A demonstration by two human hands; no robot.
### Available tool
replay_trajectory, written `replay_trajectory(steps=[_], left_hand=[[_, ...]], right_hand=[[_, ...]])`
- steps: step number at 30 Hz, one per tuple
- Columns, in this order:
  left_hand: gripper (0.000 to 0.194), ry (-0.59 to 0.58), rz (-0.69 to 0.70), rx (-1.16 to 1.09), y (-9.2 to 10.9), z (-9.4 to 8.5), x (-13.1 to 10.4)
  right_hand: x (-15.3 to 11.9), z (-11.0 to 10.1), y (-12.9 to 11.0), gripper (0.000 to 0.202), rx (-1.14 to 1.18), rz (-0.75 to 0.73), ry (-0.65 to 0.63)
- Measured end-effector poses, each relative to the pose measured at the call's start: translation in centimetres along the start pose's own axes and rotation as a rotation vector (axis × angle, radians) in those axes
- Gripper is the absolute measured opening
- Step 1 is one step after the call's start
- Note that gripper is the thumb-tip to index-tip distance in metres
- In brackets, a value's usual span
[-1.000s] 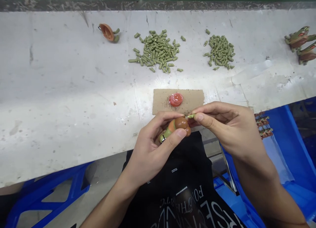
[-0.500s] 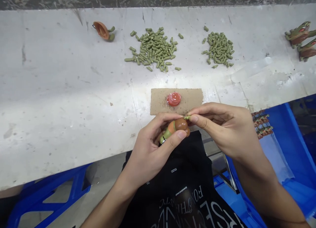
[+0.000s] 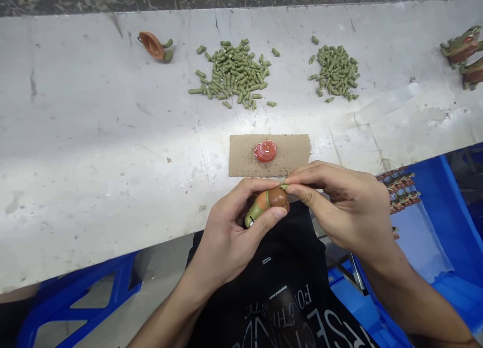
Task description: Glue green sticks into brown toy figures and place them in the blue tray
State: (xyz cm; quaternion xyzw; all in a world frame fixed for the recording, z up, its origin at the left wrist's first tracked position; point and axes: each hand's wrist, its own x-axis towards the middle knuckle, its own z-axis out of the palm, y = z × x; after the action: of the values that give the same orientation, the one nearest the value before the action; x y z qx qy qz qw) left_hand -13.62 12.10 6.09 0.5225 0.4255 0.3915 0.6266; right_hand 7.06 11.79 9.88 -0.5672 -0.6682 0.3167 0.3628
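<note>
My left hand (image 3: 237, 227) is closed around a small toy figure (image 3: 274, 199) with a brown rounded end, an orange band and a green end with an eye. My right hand (image 3: 339, 202) pinches a small green peg-like piece (image 3: 284, 186) between thumb and forefinger, against the figure's upper side by my left fingertip. Whether the peg sits in the figure cannot be made out. Just beyond my hands lies a piece of cardboard (image 3: 292, 152) bearing a glossy red blob (image 3: 265, 151).
A large pile of green pegs (image 3: 237, 74) and a smaller pile of pegs (image 3: 337, 71) lie farther back. An orange-and-green toy part (image 3: 153, 46) sits at left, painted figures (image 3: 462, 46) at right. A blue bin (image 3: 433, 207) with rows of figures stands lower right; a blue stool (image 3: 83, 297) lower left.
Both hands have come slightly toward my body with the figure. The green peg has moved closer against the figure, and less of it shows between my right fingertips.
</note>
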Motion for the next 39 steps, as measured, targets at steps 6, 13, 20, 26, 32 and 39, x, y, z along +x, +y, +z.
replay_trajectory(steps=[6, 13, 20, 26, 32, 39], left_hand=[[0.025, -0.018, 0.017, -0.036, 0.0, -0.1, 0.1], [0.022, -0.013, 0.023, -0.046, 0.0, 0.1, 0.0], [0.018, -0.04, 0.024, 0.002, 0.8, -0.8, 0.2], [0.015, 0.107, 0.002, 0.009, 2.1, -1.8, 0.4], [0.032, 0.191, -0.15, -0.351, 3.2, -2.8, 1.5], [0.042, 0.159, -0.331, -0.612, 3.6, -3.1, 1.5]], right_hand=[[-0.4, 0.1, -0.1, 0.013, 0.035, 0.013, 0.038], [-0.6, 0.4, -0.2, 0.013, 0.041, -0.045, 0.05], [0.5, -0.5, -0.9, 0.008, 0.068, -0.134, -0.068], [5.4, -3.1, 2.3, 0.021, -0.229, -0.071, 0.226], [9.5, -4.7, 8.7, 0.035, -0.635, -0.018, 0.307], [10.1, -4.0, 10.6, 0.026, -0.717, -0.005, 0.274]])
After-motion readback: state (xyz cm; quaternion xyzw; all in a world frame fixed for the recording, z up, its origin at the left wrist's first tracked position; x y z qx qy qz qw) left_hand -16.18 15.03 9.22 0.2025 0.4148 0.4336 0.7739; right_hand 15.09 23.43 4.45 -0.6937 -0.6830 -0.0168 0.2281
